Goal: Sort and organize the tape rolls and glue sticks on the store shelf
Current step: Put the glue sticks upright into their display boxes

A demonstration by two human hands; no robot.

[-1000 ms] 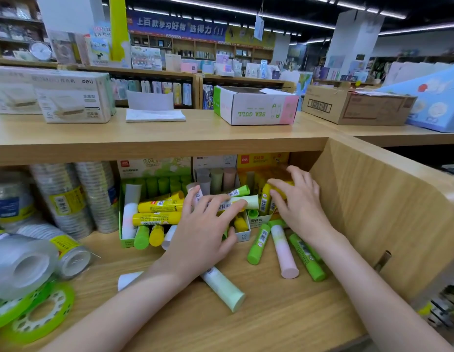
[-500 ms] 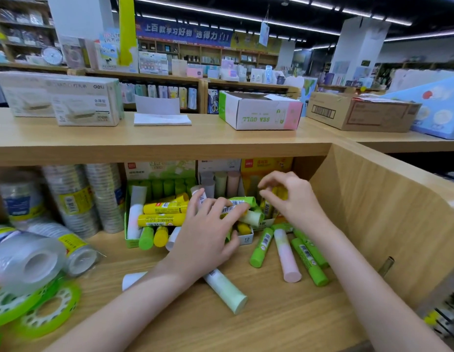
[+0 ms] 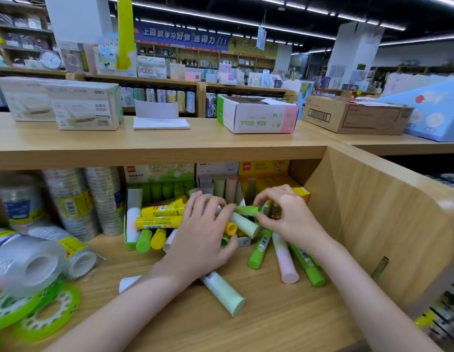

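On the lower shelf (image 3: pixel 271 321), both hands gripping glue sticks (left (image 3: pixel 203 237), right (image 3: pixel 288 214)).

Yellow glue sticks (image 3: pixel 160 216), a pale-green stick (image 3: pixel 224 293), a pink stick (image 3: pixel 285 262), green-rimmed tape rolls (image 3: pixel 46 313).

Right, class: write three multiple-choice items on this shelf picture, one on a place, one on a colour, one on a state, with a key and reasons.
1. Where does the SEA GULL box stand?
A. on the top board
B. on the lower shelf
C. on the floor

2. What colour is the loose glue stick under the right forearm?
A. blue
B. pale pink
C. black

3. What is the right hand doing?
A. hanging idle
B. resting flat on a box
C. pinching a green glue stick

Key: A, it sits on the upper board beside the brown carton; B, its body is pink; C, fingertips close on its end.
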